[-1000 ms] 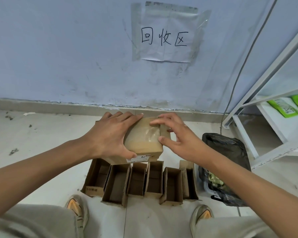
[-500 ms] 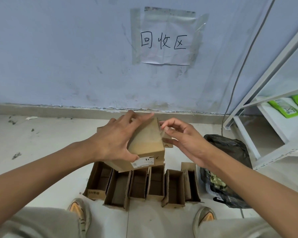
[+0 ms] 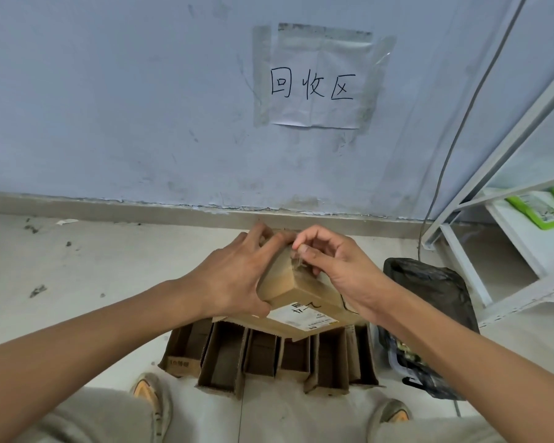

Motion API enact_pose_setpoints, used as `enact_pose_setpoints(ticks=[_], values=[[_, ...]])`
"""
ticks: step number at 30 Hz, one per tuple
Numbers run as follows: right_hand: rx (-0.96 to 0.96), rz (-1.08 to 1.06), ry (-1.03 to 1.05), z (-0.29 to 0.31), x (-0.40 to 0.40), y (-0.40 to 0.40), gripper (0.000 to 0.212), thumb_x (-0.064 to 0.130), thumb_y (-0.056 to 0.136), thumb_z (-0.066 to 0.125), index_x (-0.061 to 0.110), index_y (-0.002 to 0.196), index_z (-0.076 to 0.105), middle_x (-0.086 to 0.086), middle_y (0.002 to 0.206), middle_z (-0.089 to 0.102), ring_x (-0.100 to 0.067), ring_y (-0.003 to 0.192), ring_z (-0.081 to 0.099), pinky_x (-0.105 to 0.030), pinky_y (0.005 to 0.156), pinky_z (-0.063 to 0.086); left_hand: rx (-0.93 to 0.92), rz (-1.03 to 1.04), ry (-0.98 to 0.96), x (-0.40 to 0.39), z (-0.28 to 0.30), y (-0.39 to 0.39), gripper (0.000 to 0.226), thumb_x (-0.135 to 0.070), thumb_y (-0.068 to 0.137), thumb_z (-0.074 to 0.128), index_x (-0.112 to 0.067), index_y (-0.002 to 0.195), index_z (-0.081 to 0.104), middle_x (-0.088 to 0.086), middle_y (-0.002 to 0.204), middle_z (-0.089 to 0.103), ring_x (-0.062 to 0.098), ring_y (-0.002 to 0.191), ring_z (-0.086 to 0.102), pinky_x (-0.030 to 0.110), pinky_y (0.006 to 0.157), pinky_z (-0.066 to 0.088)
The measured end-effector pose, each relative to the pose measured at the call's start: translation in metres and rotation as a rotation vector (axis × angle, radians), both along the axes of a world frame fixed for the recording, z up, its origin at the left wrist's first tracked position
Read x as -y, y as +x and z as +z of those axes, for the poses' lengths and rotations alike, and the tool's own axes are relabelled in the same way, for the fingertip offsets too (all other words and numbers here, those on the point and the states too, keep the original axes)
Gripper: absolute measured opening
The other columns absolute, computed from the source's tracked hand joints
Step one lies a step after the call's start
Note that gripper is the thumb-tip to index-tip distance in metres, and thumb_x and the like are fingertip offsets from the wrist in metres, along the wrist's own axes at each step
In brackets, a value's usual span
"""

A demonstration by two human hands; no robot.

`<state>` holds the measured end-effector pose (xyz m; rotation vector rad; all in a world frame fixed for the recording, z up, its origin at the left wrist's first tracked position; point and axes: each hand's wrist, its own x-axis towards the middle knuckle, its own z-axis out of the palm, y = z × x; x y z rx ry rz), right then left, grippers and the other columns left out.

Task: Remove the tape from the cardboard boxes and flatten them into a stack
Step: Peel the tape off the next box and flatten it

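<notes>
The left hand [image 3: 234, 279] grips a cardboard box [image 3: 296, 290] while the right hand [image 3: 336, 266] pinches its tape [image 3: 296, 265].

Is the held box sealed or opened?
Sealed: the box keeps its closed block shape while the right hand pinches tape at its top edge.

The held box [image 3: 293, 282] is plain brown cardboard with a white printed label [image 3: 303, 314]; the wall [image 3: 109, 107] is pale blue, the bag [image 3: 435, 302] black, the packets [image 3: 539, 211] bright green, the shelf frame [image 3: 506, 155] white
</notes>
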<state>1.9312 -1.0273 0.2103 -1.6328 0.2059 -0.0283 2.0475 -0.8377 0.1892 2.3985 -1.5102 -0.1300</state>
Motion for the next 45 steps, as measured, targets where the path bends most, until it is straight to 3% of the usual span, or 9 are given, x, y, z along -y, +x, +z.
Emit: enact_pose_setpoints(ticks=[3, 6, 10, 13, 18, 22, 29, 37, 45], values=[[0.019, -0.005, 0.01, 0.002, 0.004, -0.002, 0.013, 0.018, 0.103, 0.064, 0.027, 0.098, 0.072, 0.003, 0.099, 0.072, -0.012, 0.093, 0.059, -0.028, 0.08, 0.043, -0.109, 0.049, -0.03, -0.002, 0.0, 0.003, 0.12, -0.048, 0.056, 0.092, -0.046, 0.151, 0.02, -0.009, 0.132, 0.033, 0.012, 0.1, 0.051, 0.024, 0.069, 0.05], [0.027, -0.014, 0.241, 0.005, 0.01, -0.003, 0.01, 0.016, 0.105, 0.059, 0.018, 0.104, 0.068, -0.003, 0.094, 0.069, -0.015, 0.084, 0.061, -0.028, 0.073, 0.042, -0.178, 0.076, -0.073, -0.005, 0.004, 0.008, 0.119, -0.043, 0.056, 0.093, -0.048, 0.151, 0.021, -0.011, 0.135, 0.032, 0.015, 0.106, 0.055, 0.025, 0.076, 0.052], [-0.018, -0.004, 0.284, 0.008, 0.019, -0.002, 0.009, 0.017, 0.108, 0.053, 0.015, 0.104, 0.061, -0.01, 0.099, 0.07, -0.016, 0.079, 0.065, -0.023, 0.059, 0.046, -0.145, -0.004, -0.078, -0.009, 0.009, 0.015, 0.122, -0.037, 0.06, 0.094, -0.05, 0.154, 0.019, -0.012, 0.138, 0.03, 0.0, 0.091, 0.05, 0.01, 0.067, 0.041], [-0.06, -0.037, 0.269, 0.007, 0.02, -0.001, 0.011, 0.018, 0.109, 0.052, 0.015, 0.103, 0.059, -0.012, 0.102, 0.072, -0.017, 0.079, 0.068, -0.023, 0.058, 0.049, -0.212, -0.012, -0.079, -0.009, 0.007, 0.012, 0.121, -0.039, 0.061, 0.095, -0.047, 0.156, 0.02, -0.015, 0.136, 0.029, -0.011, 0.096, 0.05, 0.005, 0.067, 0.041], [-0.083, 0.035, 0.236, 0.001, 0.011, -0.001, 0.015, 0.02, 0.111, 0.05, 0.015, 0.102, 0.061, -0.01, 0.107, 0.071, -0.016, 0.088, 0.067, -0.026, 0.066, 0.054, -0.345, 0.081, -0.142, -0.001, 0.004, -0.001, 0.099, -0.079, 0.067, 0.075, -0.048, 0.148, 0.027, -0.021, 0.138, 0.032, 0.006, 0.125, 0.051, 0.023, 0.095, 0.049], [-0.085, 0.071, 0.285, 0.003, 0.009, -0.002, 0.015, 0.019, 0.111, 0.048, 0.013, 0.104, 0.059, -0.011, 0.106, 0.067, -0.018, 0.089, 0.066, -0.028, 0.068, 0.056, -0.353, 0.069, -0.106, 0.0, 0.003, -0.006, 0.094, -0.092, 0.073, 0.053, -0.051, 0.153, 0.024, -0.021, 0.138, 0.031, 0.007, 0.124, 0.05, 0.023, 0.095, 0.046], [-0.108, 0.06, 0.292, 0.01, 0.02, -0.005, 0.018, 0.016, 0.113, 0.042, 0.013, 0.1, 0.055, -0.014, 0.107, 0.068, -0.024, 0.088, 0.067, -0.036, 0.068, 0.052, -0.267, 0.122, -0.174, -0.004, 0.007, 0.001, 0.084, -0.089, 0.07, 0.063, -0.06, 0.144, 0.038, -0.023, 0.133, 0.033, 0.003, 0.114, 0.052, 0.014, 0.083, 0.043], [-0.109, 0.049, 0.243, 0.002, 0.018, -0.003, 0.019, 0.022, 0.115, 0.037, 0.012, 0.105, 0.051, -0.018, 0.119, 0.075, -0.034, 0.096, 0.072, -0.037, 0.067, 0.058, -0.094, 0.099, -0.169, -0.007, 0.01, 0.008, 0.087, -0.093, 0.068, 0.06, -0.056, 0.144, 0.04, -0.014, 0.138, 0.032, 0.009, 0.13, 0.044, 0.039, 0.097, 0.056], [-0.04, -0.146, 0.134, -0.003, 0.009, -0.003, 0.011, 0.01, 0.11, 0.049, 0.002, 0.11, 0.057, -0.014, 0.092, 0.077, -0.02, 0.071, 0.068, -0.027, 0.059, 0.054, 0.026, 0.123, -0.164, -0.006, 0.018, 0.002, 0.089, -0.091, 0.066, 0.061, -0.055, 0.144, 0.038, -0.009, 0.139, 0.033, 0.014, 0.129, 0.047, 0.039, 0.086, 0.059]])
